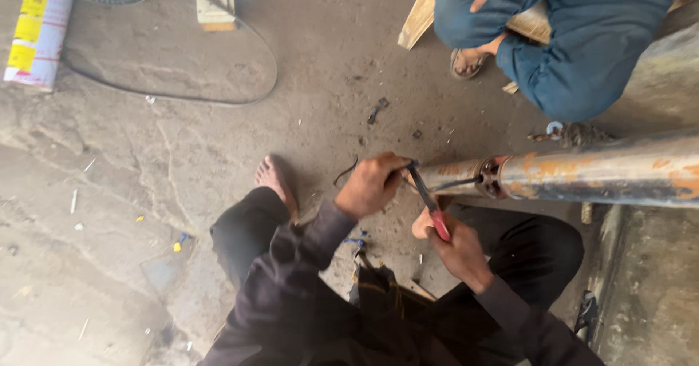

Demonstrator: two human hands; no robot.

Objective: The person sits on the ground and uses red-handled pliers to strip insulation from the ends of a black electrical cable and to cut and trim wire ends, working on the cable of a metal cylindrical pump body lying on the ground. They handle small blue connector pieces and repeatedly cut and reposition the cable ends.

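Both your hands raised at the pipe end, left hand clenched on wire, right hand gripping red-handled pliers, dusty concrete floor below

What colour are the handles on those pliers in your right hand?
Red, on the pliers gripped by the right hand; the head view shows them.

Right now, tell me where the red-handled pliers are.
In the head view, right of centre: the red-handled pliers are gripped in the right hand, tips at the metal pipe's end beside the left hand.
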